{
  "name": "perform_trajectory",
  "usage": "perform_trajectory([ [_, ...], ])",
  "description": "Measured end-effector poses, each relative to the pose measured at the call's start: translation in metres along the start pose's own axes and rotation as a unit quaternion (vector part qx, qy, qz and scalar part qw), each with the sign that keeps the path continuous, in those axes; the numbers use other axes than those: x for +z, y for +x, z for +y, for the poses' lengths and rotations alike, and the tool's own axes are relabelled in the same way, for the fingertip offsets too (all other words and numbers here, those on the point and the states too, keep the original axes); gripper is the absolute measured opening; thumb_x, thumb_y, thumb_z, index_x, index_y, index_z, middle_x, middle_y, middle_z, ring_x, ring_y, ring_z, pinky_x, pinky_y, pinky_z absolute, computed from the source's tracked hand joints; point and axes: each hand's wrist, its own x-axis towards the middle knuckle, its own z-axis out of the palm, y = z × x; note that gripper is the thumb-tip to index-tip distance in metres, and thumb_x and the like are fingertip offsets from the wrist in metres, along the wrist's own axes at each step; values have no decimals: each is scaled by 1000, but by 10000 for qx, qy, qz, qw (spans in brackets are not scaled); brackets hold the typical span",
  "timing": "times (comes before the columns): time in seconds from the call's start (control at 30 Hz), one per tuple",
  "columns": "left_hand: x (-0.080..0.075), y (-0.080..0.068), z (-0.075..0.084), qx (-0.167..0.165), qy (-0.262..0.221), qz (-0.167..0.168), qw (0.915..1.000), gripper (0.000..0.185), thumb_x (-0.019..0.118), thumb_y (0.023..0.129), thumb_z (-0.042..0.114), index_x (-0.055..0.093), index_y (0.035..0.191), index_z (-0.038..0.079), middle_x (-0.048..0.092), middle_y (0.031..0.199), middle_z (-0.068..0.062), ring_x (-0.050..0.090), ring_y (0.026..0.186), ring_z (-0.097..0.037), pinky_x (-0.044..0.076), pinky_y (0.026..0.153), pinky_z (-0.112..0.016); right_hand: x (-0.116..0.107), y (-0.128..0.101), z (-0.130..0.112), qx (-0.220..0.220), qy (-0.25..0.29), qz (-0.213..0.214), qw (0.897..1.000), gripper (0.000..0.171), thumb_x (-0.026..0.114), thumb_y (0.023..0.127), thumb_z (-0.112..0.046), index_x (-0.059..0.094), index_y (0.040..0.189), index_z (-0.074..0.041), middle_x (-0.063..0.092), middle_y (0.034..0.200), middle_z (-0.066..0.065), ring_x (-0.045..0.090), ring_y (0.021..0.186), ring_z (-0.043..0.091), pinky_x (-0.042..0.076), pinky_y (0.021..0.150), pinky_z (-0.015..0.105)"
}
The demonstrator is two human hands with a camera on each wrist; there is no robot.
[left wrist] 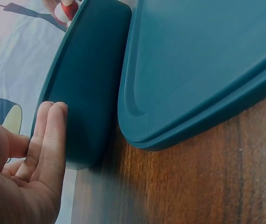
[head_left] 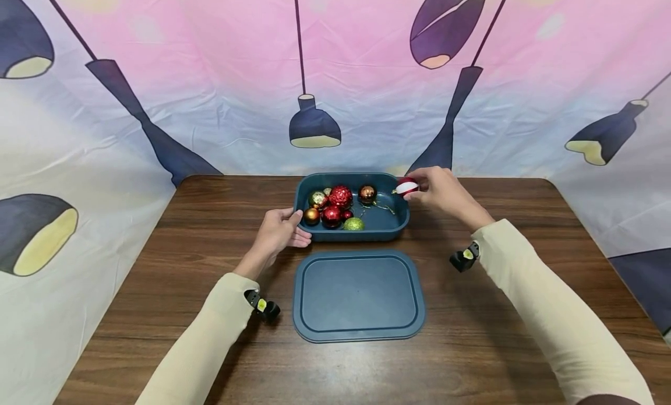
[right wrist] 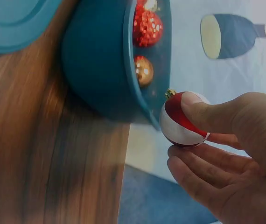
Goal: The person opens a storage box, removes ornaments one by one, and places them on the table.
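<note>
1. The left hand [head_left: 279, 233] rests against the left end of the box [head_left: 390, 225]. Its fingers [left wrist: 53, 135] lie straight and flat on the outer wall, as the left wrist view shows, and they curl round nothing.
2. The box is a dark teal tub that stands on the wooden table [head_left: 183, 230], toward the far edge and near the middle.
3. Inside the box lie several baubles, mostly in its left half: a gold bauble [head_left: 311, 215] near the left wall, a glittery red bauble [head_left: 341, 196] toward the back, a shiny red bauble [head_left: 332, 215] in front of it, a green bauble [head_left: 354, 224] by the near wall, and a copper bauble [head_left: 367, 193] further right.
4. The lid [head_left: 359, 295] lies flat on the table just in front of the box, on the person's side, between the two forearms.
5. The red and white bauble [head_left: 406, 187] is held at the far right corner of the box, just at the rim and above it, with its gold cap pointing toward the box in the right wrist view.
6. The right hand [head_left: 440, 190] pinches this bauble: the thumb presses its top and the curled fingers [right wrist: 196, 179] lie under it.
</note>
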Motion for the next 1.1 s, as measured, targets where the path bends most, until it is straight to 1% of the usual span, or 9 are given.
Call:
perform_trajectory([
  [0.2,0,1,-1,44,38,9,10000,56,47,110,23,29,158,-1,74,81,-18,75,68,-24,65,68,-34,-8,-8,15,245,-100,-4,9996,45,75,93,-6,60,131,11,66,121,29,67,110,39,55,94,54],
  [0.33,-1,0,-1,41,79,18,10000,56,46,110,23,29,158,-1,74,81,-17,75,70,-26,65,69,-35,-10,-14,23,330,-182,40,9993,46,75,92,-6,59,131,14,67,120,30,67,109,40,55,93,53],
  [0.43,0,0,-1,19,110,19,9999,56,46,110,23,28,158,-1,74,82,-17,76,72,-27,65,71,-37,-9,-19,28,481,-176,36,9987,47,75,93,-7,59,132,14,66,120,31,67,109,40,56,91,53],
  [0.57,0,0,-1,10,98,9,10000,57,47,110,23,28,158,-1,74,83,-17,76,73,-28,65,72,-37,-7,-25,36,698,-186,29,9974,48,75,94,-10,58,133,12,65,123,31,66,111,41,57,91,53],
  [0.67,0,0,0,11,85,10,10000,57,47,110,24,28,158,0,74,84,-18,76,73,-28,65,71,-37,-4,-28,45,761,-238,51,9968,49,75,93,-12,59,132,12,64,124,30,67,110,41,57,90,54],
  [0.87,1,-1,0,5,64,11,10000,56,46,110,23,29,158,0,74,84,-18,75,71,-26,64,72,-37,4,-34,61,934,-175,17,9955,50,76,93,-13,58,133,12,63,125,31,66,109,44,58,88,54],
  [1.0,1,-1,0,4,46,6,10000,56,46,110,23,29,158,0,74,83,-18,75,68,-23,65,70,-36,8,-38,67,1033,-117,7,9946,51,76,93,-14,58,133,12,62,126,31,66,110,43,58,88,53],
  [1.1,1,-1,0,0,39,4,10000,56,46,110,23,29,158,0,74,83,-17,75,69,-23,65,70,-35,11,-40,69,1039,-142,38,9945,50,76,93,-13,58,133,12,63,125,31,67,109,43,58,88,52],
])
